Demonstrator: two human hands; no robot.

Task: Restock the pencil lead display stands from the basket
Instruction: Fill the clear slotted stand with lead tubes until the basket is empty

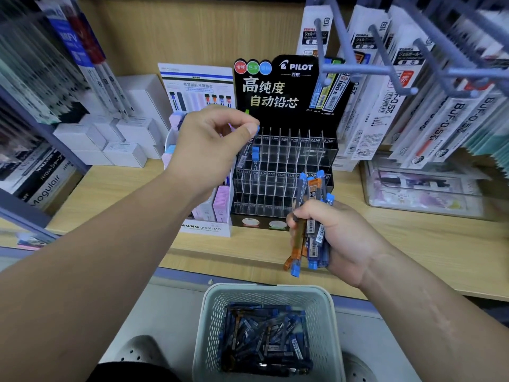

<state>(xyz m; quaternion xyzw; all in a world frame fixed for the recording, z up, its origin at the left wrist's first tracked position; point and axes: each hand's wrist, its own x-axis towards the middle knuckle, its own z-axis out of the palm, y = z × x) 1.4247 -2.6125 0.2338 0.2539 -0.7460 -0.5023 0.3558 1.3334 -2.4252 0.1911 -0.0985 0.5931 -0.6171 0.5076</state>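
One blue-capped tube (257, 130) pinched by left fingers (234, 119); one blue-and-orange bundle (312, 194) clasped by right fingers (319, 209); one basket (264, 288).

The black display stand (275, 86) is showing "PILOT", "百乐" and, in big type, "高纯度 自动铅芯". Its slot labels (315, 140) are reading "0.5 HB" and "0.7 HB". The white stand (202, 226) beside it is saying "MONO graph MG". The orange lead case (313, 190) is flashing "HB", the hanging refill packs (451, 117) are reading "BUF-0.5", and a dark box (45, 191) is showing "Mogulair".
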